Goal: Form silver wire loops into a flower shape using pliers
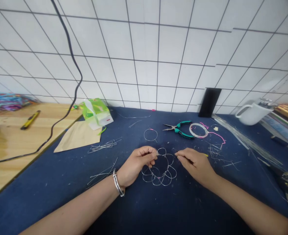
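My left hand (pixel 135 163) pinches the upper left of a flower-shaped wire ring (pixel 159 178) between thumb and fingers. The ring has several looped petals and small pinkish beads along its inner circle. Just right of it, my right hand (pixel 195 163) is closed in a pinch, with a short thin wire (pixel 174 149) showing at the fingertips. Whether that wire joins the flower, I cannot tell. Beyond the hands lies a smaller wire ring (pixel 150 129) with pink beads at its top. Teal-handled needle-nose pliers (pixel 177 128) rest with their jaws apart behind my right hand.
Loose wire pieces (pixel 104 146) lie left, near a brown paper sheet (pixel 78 137) and a green packet (pixel 96 111). Right are a white coil (pixel 198 130), a long wire bundle (pixel 234 133), a black upright block (pixel 209 102) and a white mug (pixel 253 112). A black cable (pixel 71 54) hangs left.
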Demonstrator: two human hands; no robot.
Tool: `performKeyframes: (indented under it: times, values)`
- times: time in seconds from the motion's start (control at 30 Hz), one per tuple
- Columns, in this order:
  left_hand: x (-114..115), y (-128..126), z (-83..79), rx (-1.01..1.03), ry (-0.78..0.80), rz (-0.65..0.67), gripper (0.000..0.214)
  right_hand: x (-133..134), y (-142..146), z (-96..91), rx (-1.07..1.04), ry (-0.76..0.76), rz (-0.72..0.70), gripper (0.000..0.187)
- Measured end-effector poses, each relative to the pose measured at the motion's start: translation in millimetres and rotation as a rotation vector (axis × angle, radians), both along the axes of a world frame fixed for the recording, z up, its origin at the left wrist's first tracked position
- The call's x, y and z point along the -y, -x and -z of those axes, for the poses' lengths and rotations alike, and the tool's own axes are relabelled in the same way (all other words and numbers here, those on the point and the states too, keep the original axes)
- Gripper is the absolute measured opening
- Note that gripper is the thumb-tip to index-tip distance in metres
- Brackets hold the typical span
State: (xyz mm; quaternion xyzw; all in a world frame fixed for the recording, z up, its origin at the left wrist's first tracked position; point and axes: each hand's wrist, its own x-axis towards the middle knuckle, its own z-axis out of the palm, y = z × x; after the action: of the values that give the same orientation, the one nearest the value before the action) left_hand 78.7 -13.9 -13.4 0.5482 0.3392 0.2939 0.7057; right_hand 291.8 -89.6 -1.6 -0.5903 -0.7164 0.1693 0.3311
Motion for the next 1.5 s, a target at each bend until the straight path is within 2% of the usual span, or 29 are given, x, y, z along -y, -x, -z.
performKeyframes:
  times: [0.37, 0.53, 0.7, 1.03, 1.5]
  values:
    - [0.7, -0.5, -0.6, -0.023, -0.016, 0.0, 0.01, 1.8, 4.4, -1.5, -0.05, 0.054, -0.007, 0.018]
    - [0.9, -0.7, 0.7, -0.004, -0.02, 0.015, 0.011, 2.7, 6.5, -6.1, -0.128, 0.165, 0.02, 0.015]
    - [1.8, -0.5, 1.2, -0.005, -0.031, 0.036, 0.012, 3.7, 9.0, -2.8, -0.237, 0.29, 0.012, 0.014]
    - [1.5, 0.4, -0.1, 0.055, 0.011, 0.063, 0.011, 2.5, 8.5, 0.2, -0.4, 0.43, 0.031, 0.012]
    - [-0.1, 2.6, 0.9, 0.094, 0.064, 0.057, 0.016, 1.7, 9.5, -1.5, -0.397, 0.42, 0.027, 0.012]
